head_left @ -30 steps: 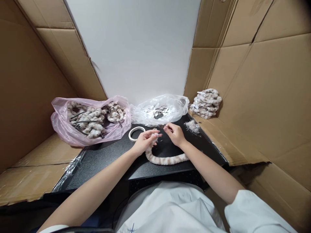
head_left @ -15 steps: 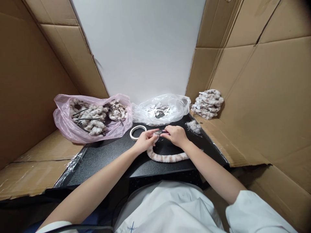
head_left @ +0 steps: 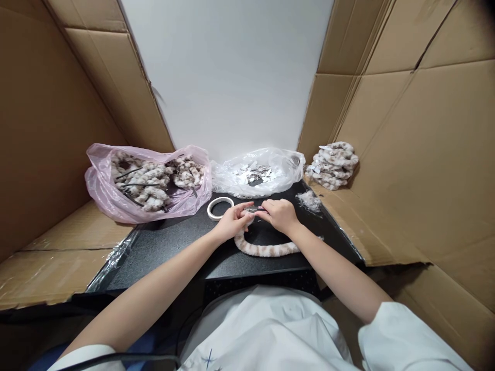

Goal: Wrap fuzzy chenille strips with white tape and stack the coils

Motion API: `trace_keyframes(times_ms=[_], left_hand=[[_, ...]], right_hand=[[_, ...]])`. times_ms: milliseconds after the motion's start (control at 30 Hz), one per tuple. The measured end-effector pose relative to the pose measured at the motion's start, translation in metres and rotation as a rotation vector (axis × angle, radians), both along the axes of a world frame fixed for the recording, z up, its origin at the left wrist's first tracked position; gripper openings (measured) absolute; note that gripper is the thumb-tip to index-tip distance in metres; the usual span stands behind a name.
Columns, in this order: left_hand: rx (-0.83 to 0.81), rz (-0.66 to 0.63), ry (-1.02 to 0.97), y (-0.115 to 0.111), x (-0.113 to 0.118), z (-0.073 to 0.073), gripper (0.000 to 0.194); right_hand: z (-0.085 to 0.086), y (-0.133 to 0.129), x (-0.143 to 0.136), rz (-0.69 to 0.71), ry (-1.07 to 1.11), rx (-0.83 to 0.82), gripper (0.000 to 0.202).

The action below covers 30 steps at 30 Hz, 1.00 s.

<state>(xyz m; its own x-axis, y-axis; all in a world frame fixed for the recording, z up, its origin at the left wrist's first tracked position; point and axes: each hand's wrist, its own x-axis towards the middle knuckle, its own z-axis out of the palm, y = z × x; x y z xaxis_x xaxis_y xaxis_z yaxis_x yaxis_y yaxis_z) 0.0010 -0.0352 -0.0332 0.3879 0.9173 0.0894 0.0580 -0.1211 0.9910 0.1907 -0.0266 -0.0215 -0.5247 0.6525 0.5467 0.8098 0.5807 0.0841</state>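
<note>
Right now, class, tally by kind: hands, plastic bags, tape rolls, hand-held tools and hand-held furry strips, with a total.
Hands: 2 (left hand, right hand)
Plastic bags: 2 (pink bag, clear bag)
Tape roll: 1
Held tool: 1
Held furry strip: 1
Total: 7

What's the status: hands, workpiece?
Left hand gripping one end of fluffy cream-and-brown strip. Right hand holding slim silver-tipped tool at that end. Round white tape roll close beyond left hand.

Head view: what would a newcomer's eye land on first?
Probably mid-picture: the left hand pinches one end of a curved furry strip, and the right hand holds a small tool close to that end. Next, likely the pink bag of furry pieces at the left, then the furry stack at the right.
</note>
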Motion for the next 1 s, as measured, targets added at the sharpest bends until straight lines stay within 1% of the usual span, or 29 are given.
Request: trace_keyframes(times_ms=[167,333,433,533,667,767,867,1000], left_hand=[[0.010,-0.018,0.022,0.000,0.000,0.000,0.068],[0.033,-0.040,0.046,0.000,0.002,-0.002,0.068],[0.054,-0.021,0.070,-0.001,0.002,-0.004,0.065],[0.110,0.014,0.129,-0.003,0.001,-0.003,0.061],[0.208,0.043,0.154,-0.008,0.000,0.002,0.063],[0.261,0.052,0.160,-0.011,0.000,0.006,0.064],[0.287,0.061,0.166,-0.012,0.000,0.006,0.063],[0.283,0.064,0.153,-0.010,0.000,0.002,0.057]], right_hand=[[-0.003,0.000,-0.001,0.005,0.021,0.038,0.051],[-0.005,-0.003,-0.003,-0.036,0.090,0.028,0.051],[-0.005,-0.003,-0.003,-0.052,0.092,0.027,0.052],[-0.006,-0.002,-0.003,-0.043,0.092,0.040,0.052],[-0.007,-0.002,-0.004,-0.030,0.105,0.079,0.054],[-0.007,-0.003,-0.004,-0.047,0.118,0.124,0.057],[-0.007,-0.003,-0.003,-0.061,0.131,0.148,0.058],[-0.007,-0.003,-0.003,-0.043,0.119,0.159,0.059]])
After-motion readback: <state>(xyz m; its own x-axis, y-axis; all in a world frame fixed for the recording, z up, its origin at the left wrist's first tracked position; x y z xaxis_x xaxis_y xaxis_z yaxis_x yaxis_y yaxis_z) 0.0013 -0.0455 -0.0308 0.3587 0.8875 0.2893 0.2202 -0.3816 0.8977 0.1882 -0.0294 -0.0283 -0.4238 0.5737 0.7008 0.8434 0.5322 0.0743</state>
